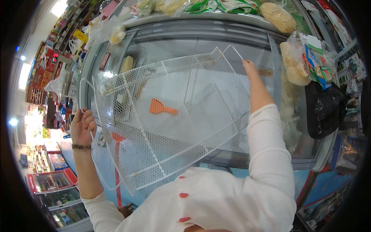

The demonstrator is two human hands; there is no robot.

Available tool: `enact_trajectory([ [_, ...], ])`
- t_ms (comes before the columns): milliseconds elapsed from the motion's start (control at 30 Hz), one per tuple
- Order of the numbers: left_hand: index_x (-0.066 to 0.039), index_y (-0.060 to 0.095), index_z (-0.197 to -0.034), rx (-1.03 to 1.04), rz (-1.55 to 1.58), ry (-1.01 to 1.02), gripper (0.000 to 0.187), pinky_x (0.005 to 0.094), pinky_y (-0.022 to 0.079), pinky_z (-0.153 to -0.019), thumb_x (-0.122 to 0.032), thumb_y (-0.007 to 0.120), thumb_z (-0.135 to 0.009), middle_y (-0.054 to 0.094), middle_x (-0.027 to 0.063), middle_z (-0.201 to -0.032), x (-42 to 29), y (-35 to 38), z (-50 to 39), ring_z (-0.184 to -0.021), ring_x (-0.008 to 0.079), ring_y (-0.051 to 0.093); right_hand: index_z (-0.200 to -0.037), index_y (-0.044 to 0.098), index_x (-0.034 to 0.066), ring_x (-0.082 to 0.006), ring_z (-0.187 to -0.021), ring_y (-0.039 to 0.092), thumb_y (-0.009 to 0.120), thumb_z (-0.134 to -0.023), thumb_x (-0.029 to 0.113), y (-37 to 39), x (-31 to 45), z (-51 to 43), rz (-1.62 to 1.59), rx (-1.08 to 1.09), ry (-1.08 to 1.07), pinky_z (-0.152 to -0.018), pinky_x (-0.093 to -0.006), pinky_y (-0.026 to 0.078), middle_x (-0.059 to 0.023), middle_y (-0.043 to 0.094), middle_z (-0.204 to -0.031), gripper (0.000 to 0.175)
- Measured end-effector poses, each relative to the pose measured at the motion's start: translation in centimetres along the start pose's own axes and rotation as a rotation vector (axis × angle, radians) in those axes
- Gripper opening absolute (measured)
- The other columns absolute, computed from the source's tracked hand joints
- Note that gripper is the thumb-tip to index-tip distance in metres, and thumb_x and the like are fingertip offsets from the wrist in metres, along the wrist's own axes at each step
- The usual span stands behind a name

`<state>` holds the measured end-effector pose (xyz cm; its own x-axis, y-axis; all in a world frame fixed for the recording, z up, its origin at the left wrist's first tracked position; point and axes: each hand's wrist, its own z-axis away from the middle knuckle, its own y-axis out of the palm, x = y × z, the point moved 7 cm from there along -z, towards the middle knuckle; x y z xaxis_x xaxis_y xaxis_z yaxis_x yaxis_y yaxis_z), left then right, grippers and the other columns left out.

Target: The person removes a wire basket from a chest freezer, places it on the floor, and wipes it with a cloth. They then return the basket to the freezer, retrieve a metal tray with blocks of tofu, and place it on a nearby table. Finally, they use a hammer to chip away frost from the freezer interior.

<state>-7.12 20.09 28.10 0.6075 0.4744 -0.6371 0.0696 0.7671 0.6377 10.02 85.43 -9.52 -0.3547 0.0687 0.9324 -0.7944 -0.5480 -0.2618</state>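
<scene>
A large white wire-mesh basket [171, 116] hangs tilted in front of me, above a display freezer. My left hand [83, 127], with a dark beaded bracelet at the wrist, grips the basket's bent wire handle at the left. At the upper right my right hand [249, 67] is closed on the opposite wire handle. Through the mesh an orange plastic scraper [162, 107] shows on the pale surface beyond. A yellowish block [126, 64] lies in the freezer's left part, behind the basket's far edge.
The freezer frame [276, 87] surrounds the basket. Bagged goods [278, 17] line the far shelf. At right lie bagged bread [294, 63] and a black plastic bag [324, 110]. A red-handled tool [117, 150] stands below left. Red-framed refrigerators [52, 181] stand farther left.
</scene>
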Motion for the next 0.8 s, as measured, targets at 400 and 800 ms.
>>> enact_trajectory([
  [400, -0.001, 0.047, -0.103, 0.250, -0.222, 0.114, 0.029, 0.0252, 0.024, -0.048, -0.029, 0.037, -0.101, 0.031, 0.0001, -0.076, -1.3, 13.4, 4.6, -0.059, 0.0089, 0.027, -0.096, 0.061, 0.0112, -0.0137, -0.076, 0.052, 0.061, -0.082, 0.044, 7.6, -1.3, 1.2, -0.177, 0.114, 0.124, -0.057, -0.0334, 0.042, -0.0002, 0.058, -0.087, 0.036],
  [800, -0.001, 0.049, -0.100, 0.274, -0.355, 0.181, 0.032, 0.0239, 0.020, -0.043, -0.030, 0.037, -0.101, 0.027, -0.0012, -0.072, -4.6, 15.0, 6.5, -0.053, 0.0069, 0.022, -0.120, 0.053, -0.0038, -0.0302, -0.110, 0.052, 0.055, -0.089, 0.034, 13.2, -6.4, 14.2, 0.119, 0.148, -0.215, -0.095, -0.0342, 0.039, -0.0187, 0.058, -0.112, 0.049],
])
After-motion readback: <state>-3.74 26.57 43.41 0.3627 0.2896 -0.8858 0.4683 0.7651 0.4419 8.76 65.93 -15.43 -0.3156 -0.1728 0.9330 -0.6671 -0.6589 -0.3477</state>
